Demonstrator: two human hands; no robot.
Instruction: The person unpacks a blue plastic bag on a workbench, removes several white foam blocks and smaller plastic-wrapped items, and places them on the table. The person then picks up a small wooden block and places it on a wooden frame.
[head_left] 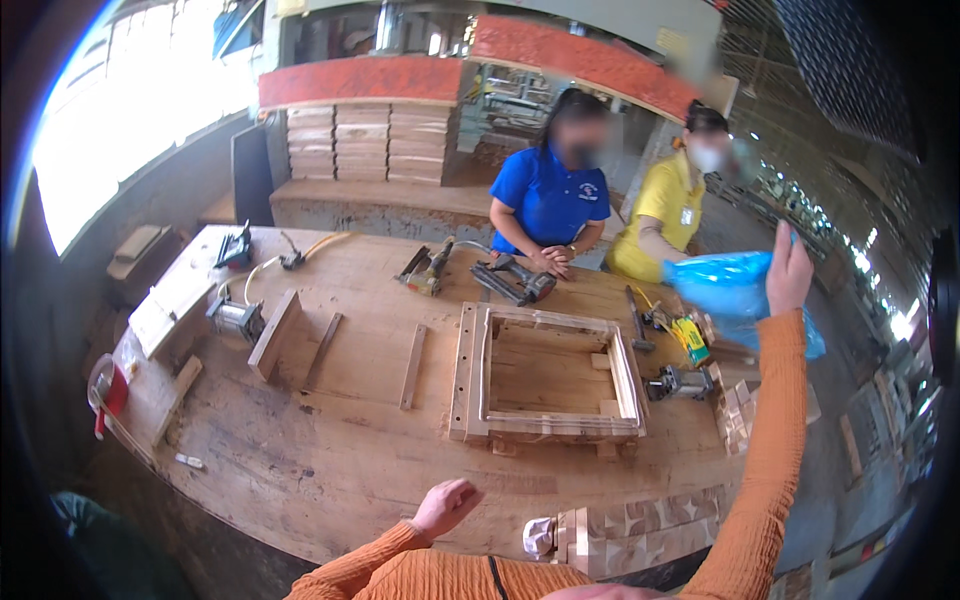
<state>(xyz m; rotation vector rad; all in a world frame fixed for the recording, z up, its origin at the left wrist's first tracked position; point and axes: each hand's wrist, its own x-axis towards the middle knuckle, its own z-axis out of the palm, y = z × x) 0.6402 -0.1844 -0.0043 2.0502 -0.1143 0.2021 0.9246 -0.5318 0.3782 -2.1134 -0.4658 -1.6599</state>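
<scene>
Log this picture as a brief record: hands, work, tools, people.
Left hand: loosely curled, over the table's near side, nothing visible in it
Right hand: raised, at a blue plastic bag; grip unclear
Work: rectangular wooden frame on the table
Tools: black nail gun, hammer
People: one in blue, one in yellow

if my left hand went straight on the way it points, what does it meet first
Your left hand would probably meet the near side of the wooden frame, ahead and rightward; the hand's height over the table is unclear, so it might pass above.
</scene>
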